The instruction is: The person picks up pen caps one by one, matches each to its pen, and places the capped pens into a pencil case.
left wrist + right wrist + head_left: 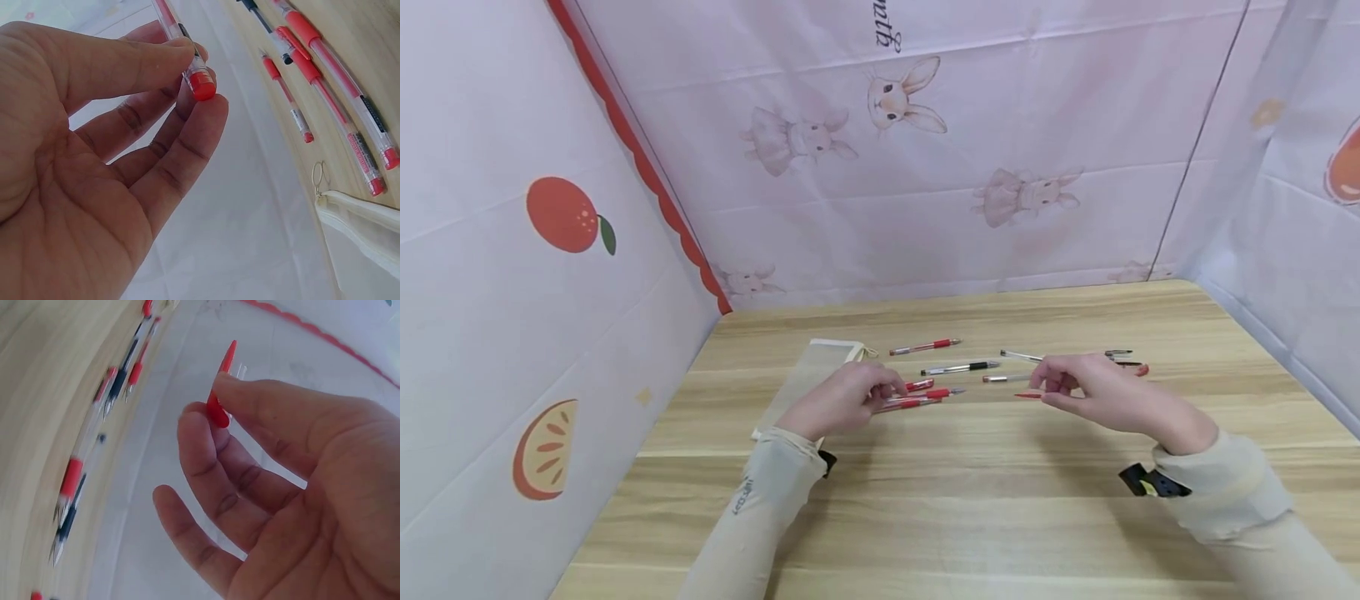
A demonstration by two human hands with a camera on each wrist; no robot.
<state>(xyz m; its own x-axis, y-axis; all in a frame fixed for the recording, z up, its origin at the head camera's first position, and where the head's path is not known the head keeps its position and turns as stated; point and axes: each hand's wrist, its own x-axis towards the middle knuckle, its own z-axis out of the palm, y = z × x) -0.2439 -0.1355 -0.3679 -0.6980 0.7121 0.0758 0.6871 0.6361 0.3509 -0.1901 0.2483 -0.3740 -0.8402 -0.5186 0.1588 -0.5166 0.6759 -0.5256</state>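
My left hand (850, 398) pinches a red gel pen (201, 84) near its rear end, between thumb and fingers; its far end runs out of the left wrist view. My right hand (1101, 392) pinches a red pen cap (220, 387) with a clip, apart from the left hand's pen. Beside the left hand, two red pens (337, 109) lie on the table, one with a cap over its front. Farther back are a black pen (958, 368) and another red pen (925, 347).
A pale zippered pouch (805, 375) lies flat at the left, partly behind my left hand. More pens, among them a black-gripped pen (65, 525) and a red-gripped pen (73, 475), lie behind my right hand. Printed cloth walls (970, 242) border the wooden table (970, 517).
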